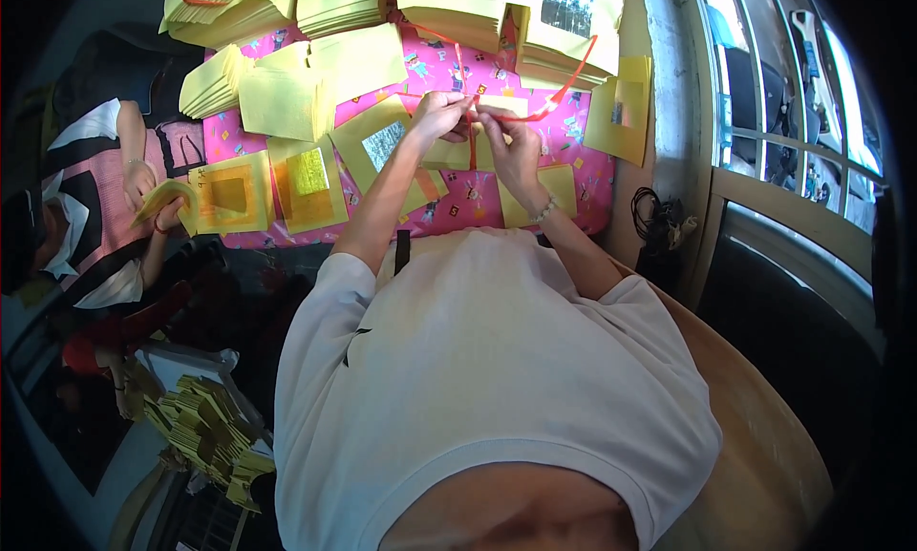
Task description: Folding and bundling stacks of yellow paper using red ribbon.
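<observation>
Currently, left hand and right hand pinch red ribbon between them, yellow paper bundle beneath.

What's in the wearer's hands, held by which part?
Red ribbon, pinched by the left hand and right hand over yellow paper, short of its loose right-side end; exact pinch points are too small to tell.

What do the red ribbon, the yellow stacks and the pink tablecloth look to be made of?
Red ribbon: probably thin plastic, slightly glossy, since it looks flat and bends stiffly; woven ribbon is possible.
Yellow stacks: likely paper, matte; many thin edges show.
Pink tablecloth: plastic sheet or fabric, smooth-looking with printed figures; I can't tell which.
</observation>
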`<state>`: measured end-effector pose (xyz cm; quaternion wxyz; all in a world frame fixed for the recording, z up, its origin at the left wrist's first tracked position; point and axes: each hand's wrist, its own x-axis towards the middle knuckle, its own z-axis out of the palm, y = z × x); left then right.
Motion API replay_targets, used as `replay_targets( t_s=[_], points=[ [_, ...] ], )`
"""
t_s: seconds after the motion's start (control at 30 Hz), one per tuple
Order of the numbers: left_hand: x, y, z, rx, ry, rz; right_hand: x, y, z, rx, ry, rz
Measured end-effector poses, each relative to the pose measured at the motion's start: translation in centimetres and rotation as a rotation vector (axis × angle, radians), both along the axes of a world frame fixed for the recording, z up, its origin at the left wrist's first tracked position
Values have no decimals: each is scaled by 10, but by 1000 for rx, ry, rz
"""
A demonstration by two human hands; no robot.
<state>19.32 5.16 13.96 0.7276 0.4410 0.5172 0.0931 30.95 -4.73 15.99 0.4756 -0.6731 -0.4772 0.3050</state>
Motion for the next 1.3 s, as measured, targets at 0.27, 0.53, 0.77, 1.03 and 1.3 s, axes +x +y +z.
replay_targets(
  t_s=[0.27, 0.53, 0.77, 1.03, 1.3],
  points=[
    [5, -8, -8, 787, 323, -240, 0, -24, -8, 180, -263, 204],
    [9, -15, 6, 696, 281, -179, -9, -26, -6, 221, -430, 312],
    [7, -18, -30, 506, 105, -1, -1, -21, -4, 257, -518, 397],
    [8, -30, -9, 782, 383, -81, 21, 34, -10, -217, -157, 114],
    [-6, -39, -19, 596, -198, 116, 18, 43, -46, -151, 33, -128]
  ],
)
